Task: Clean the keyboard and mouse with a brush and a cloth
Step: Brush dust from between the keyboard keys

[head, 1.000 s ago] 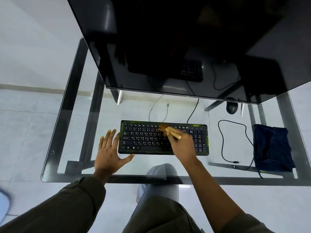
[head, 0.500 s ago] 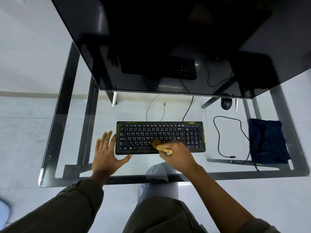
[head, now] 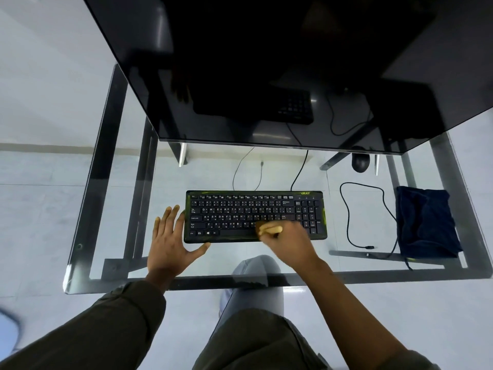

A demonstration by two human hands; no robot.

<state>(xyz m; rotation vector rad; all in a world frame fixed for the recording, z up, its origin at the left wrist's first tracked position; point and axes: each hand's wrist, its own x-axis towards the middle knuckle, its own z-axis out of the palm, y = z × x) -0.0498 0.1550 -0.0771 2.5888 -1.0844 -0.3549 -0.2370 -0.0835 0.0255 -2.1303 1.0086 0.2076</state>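
Observation:
A black keyboard (head: pixel 240 209) with green edges lies on the glass desk (head: pixel 106 182). My right hand (head: pixel 290 241) is closed around a small wooden-handled brush (head: pixel 269 228), whose bristles rest on the lower key rows right of the middle. My left hand (head: pixel 170 241) lies flat with fingers spread, pressed against the keyboard's left end, thumb at its front edge. A black mouse (head: pixel 360 162) sits at the back right, just under the monitor's edge. A dark blue cloth (head: pixel 426 222) lies folded on the desk at the right.
A large dark monitor (head: pixel 266 70) overhangs the back of the desk. A looped black cable (head: pixel 349 222) lies between keyboard and cloth, and thinner cables (head: pixel 240 166) run behind the keyboard. My knees show beneath the glass at the front edge.
My right hand has drawn the brush from the upper key rows down to the lower rows, then slightly right. The left hand has stayed against the keyboard's left end.

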